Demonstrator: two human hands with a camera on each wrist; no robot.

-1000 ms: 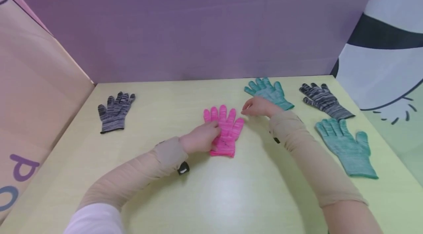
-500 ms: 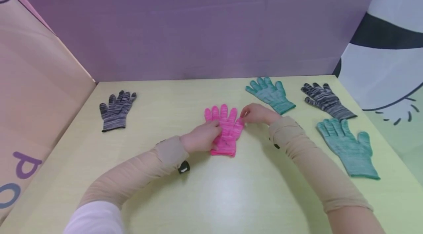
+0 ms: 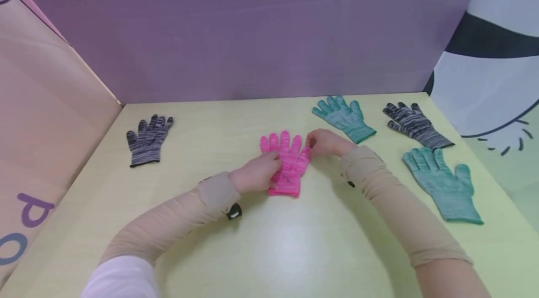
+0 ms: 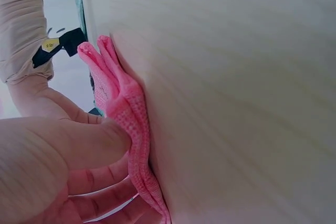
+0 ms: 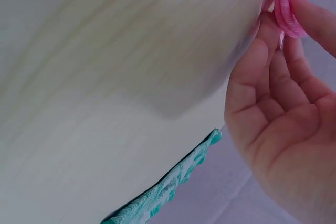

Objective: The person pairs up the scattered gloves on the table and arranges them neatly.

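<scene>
A pink knitted glove (image 3: 287, 167) lies flat on the table, fingers pointing away from me. My left hand (image 3: 258, 172) rests on its left side and cuff area. In the left wrist view the thumb (image 4: 107, 139) presses at the near edge of the glove while the other fingers reach across it. At the right, my right hand (image 3: 325, 142) pinches the tip of the glove's thumb. The right wrist view shows that pink tip (image 5: 290, 19) between thumb and forefinger, with the remaining fingers loosely curled.
Behind the right hand lies a teal glove (image 3: 347, 120), and a larger teal glove (image 3: 447, 188) lies further right. One black-and-grey glove (image 3: 418, 126) is at the back right, another grey glove (image 3: 148, 141) at the left. A purple panel (image 3: 269, 36) borders the table's back.
My right hand has moved slightly left and taken hold of the pink glove's thumb tip, from just beside it. The left hand has stayed on the glove.
</scene>
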